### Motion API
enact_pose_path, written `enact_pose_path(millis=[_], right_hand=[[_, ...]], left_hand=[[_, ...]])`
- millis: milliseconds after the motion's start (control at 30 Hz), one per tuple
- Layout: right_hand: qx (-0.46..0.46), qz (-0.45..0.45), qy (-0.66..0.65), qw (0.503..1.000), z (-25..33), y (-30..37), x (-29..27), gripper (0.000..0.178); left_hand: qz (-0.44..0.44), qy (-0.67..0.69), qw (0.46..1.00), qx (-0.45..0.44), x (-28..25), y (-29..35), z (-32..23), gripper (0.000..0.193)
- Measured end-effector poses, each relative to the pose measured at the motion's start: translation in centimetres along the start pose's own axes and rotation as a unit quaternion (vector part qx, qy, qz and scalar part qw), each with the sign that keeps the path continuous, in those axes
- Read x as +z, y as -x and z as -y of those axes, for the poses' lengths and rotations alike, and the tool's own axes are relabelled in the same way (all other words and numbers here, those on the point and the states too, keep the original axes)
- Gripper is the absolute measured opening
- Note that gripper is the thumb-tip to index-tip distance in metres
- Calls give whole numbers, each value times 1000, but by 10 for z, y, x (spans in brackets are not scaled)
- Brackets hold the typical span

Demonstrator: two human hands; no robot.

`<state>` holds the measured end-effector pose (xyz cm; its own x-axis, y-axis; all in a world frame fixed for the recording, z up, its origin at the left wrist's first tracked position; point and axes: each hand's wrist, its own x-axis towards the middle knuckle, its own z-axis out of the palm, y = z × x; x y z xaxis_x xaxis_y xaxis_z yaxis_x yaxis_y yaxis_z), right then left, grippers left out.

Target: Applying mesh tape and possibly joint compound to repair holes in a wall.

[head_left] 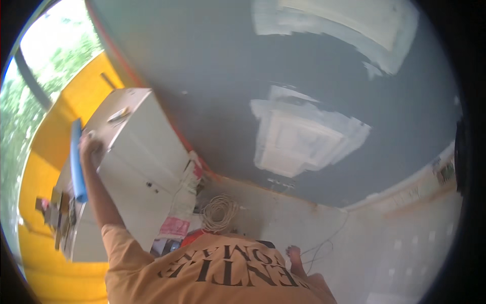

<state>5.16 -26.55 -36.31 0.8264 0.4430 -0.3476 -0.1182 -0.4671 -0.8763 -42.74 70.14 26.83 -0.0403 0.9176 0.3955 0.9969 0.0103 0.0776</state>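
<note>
My left arm reaches out to the top of a white cabinet. There my left hand is closed, with a small pale thing showing at its fingers, too blurred to name. Right beside the hand, a long blue tube or roll lies along the cabinet's outer edge. Farther along the top is a small white and orange tube-like item. My right hand does not show; a bare foot is visible on the floor at lower right.
A grey wall with white-patched areas stands ahead. On the floor are a coiled pale cable or hose, a pink and white packet and a thin dark wire. Several brown pieces sit at the cabinet's left, before a yellow panel.
</note>
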Motion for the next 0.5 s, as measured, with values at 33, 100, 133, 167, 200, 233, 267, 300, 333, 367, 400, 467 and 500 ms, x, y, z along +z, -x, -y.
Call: enact_pose_path(millis=[33, 100, 133, 167, 200, 233, 267, 300, 333, 367, 400, 467, 500], right_hand=[[-180, 34, 187, 965, -1, 5, -23, 25], [224, 15, -108, 968, 91, -22, 54, 33], [196, -1, -92, 976, 122, -22, 48, 27], [170, -17, -78, 982, 139, -18, 42, 22], [150, -37, -66, 986, 149, -14, 30, 20], [127, -50, -56, 989, 158, -14, 21, 19], [107, -48, 6, 993, 177, -21, 18, 21], [80, -35, 67, 994, 208, -29, 22, 23], [33, -31, 31, 998, 231, -31, 24, 24], [-13, -32, -5, 999, 252, -32, 26, 24], [-33, -5, -26, 999, 286, -32, 31, 26], [-69, 61, -114, 989, 364, -21, 39, 31], [-79, 94, -181, 976, 396, -10, 41, 35]], left_hand=[[110, 36, 993, -28, 9, -2, 4, 104], [-46, -49, 997, -36, -51, -43, 52, 99], [-133, -42, 990, 19, -49, -33, 55, 98], [-220, -31, 972, 76, -65, -29, 49, 97], [-234, 31, 970, 63, -85, 14, -10, 95], [-256, 93, 961, 51, -128, 64, -69, 94], [-285, 146, 947, 36, -182, 117, -117, 92], [-287, 140, 947, 34, -191, 141, -125, 92], [-226, 320, 914, 101, -194, 158, -137, 89], [-153, 489, 843, 165, -194, 180, -156, 87], [-69, 501, 845, 174, -196, 224, -181, 85], [50, 558, 784, 269, -157, 289, -211, 87], [180, 620, 728, 231, -144, 331, -236, 87]])
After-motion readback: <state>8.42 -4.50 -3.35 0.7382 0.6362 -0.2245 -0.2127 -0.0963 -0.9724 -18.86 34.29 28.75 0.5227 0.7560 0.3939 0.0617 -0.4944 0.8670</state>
